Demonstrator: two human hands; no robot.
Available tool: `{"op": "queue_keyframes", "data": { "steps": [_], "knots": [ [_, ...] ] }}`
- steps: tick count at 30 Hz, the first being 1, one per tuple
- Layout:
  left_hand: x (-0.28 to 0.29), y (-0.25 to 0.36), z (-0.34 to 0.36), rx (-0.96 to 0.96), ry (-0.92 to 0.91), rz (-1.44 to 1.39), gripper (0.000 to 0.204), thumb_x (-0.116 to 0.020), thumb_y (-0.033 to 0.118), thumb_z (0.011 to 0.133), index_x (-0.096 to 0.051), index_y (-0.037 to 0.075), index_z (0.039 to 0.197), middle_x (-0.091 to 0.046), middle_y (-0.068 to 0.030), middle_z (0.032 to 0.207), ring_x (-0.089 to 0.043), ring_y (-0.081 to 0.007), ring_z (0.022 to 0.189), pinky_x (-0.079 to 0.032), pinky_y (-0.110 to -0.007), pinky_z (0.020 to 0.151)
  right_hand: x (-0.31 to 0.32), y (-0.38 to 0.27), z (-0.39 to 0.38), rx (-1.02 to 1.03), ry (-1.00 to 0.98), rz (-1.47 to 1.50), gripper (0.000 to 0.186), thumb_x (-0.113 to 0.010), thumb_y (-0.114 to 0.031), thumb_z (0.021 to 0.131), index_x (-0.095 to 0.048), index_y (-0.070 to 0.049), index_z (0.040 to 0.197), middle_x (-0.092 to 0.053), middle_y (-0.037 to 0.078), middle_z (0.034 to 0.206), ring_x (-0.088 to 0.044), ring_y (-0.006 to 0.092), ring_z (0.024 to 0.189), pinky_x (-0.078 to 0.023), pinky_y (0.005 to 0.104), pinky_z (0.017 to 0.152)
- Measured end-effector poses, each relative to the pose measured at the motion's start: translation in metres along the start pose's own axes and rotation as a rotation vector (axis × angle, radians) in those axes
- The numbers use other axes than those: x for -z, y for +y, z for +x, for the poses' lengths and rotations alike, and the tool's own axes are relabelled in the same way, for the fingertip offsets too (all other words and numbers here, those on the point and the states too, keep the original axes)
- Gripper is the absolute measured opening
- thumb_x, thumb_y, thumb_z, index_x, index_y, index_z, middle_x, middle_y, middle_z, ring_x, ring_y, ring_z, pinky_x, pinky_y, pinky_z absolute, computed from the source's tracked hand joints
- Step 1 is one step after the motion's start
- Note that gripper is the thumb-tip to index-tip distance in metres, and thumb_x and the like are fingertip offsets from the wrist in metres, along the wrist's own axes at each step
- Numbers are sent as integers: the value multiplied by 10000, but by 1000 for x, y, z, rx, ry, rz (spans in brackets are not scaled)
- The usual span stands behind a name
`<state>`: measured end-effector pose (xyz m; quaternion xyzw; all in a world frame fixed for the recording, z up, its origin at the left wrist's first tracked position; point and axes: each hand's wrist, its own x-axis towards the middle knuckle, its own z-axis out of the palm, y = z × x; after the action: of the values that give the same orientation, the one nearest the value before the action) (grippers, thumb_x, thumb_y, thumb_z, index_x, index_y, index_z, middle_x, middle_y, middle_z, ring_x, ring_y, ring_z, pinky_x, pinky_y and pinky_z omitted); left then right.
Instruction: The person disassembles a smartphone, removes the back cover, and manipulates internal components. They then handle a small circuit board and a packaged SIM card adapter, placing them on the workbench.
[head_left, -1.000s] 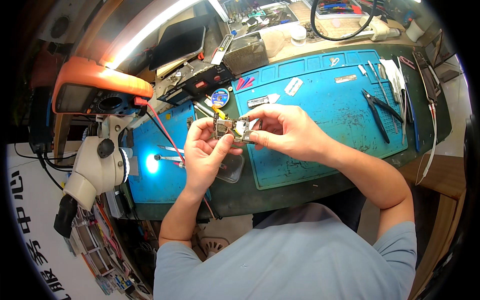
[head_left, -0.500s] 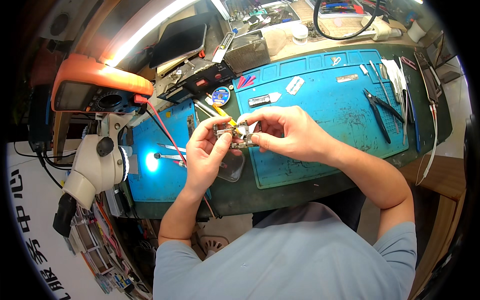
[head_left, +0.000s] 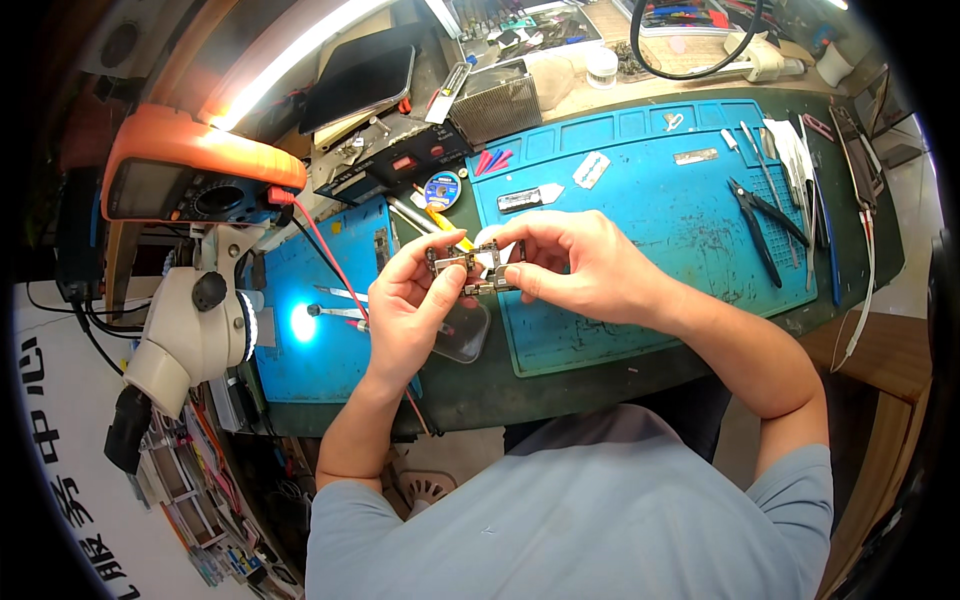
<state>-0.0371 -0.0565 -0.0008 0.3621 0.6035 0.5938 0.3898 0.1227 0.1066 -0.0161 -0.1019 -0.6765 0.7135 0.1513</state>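
Note:
Between my two hands, above the left side of the blue mat, is a small dark circuit board (head_left: 484, 285) with an open middle and metal shields. My left hand (head_left: 411, 290) pinches its left end between thumb and fingers. Its right end sits in the pinch of my right hand (head_left: 575, 265), thumb at the near edge and fingers behind. Fingertips cover parts of the board. Below it, a clear shallow plastic box (head_left: 466, 335) lies partly hidden by my left hand. Just beyond are a yellow-handled tool (head_left: 443, 221) and a solder spool (head_left: 442, 190).
The large blue mat (head_left: 640, 345) carries black-handled pliers (head_left: 762, 225), a razor blade (head_left: 591, 170) and tweezers (head_left: 755, 140). At the left stand a microscope (head_left: 190, 320) and an orange multimeter (head_left: 205, 165), with a red lead (head_left: 325, 245) running down past my left hand. A bright light shines on the smaller mat (head_left: 300, 375).
My left hand and wrist have shifted very slightly to the left. Both hands keep their pinch on the circuit board, which stays in nearly the same place.

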Motion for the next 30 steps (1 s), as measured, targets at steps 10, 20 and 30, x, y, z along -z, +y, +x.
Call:
{"op": "queue_keyframes", "data": {
  "steps": [10,20,30],
  "knots": [
    [0,-1,0,-21,-24,9,350,-593,80,985,-541,1,1322,-680,-107,1082,-667,-146,993,-575,-276,761,3,-3,1,-51,-41,-56,305,-643,-101,955,-605,-6,1242,-671,26,867,-627,61,741,-520,229,658],
    [1,1,2,5,-8,-107,409,-404,203,1070,-482,-43,1387,-679,-160,1129,-674,-178,992,-572,-306,771,1,-4,1,-49,73,23,259,-638,-82,928,-608,5,1170,-661,43,761,-648,92,692,-516,261,631],
    [1,2,2,5,-22,-125,419,-378,215,1076,-485,-59,1374,-673,-172,1140,-675,-194,1012,-579,-316,773,2,-3,1,-58,76,21,273,-643,-97,927,-615,7,1178,-652,30,756,-642,88,688,-514,261,634]
  ]
}}
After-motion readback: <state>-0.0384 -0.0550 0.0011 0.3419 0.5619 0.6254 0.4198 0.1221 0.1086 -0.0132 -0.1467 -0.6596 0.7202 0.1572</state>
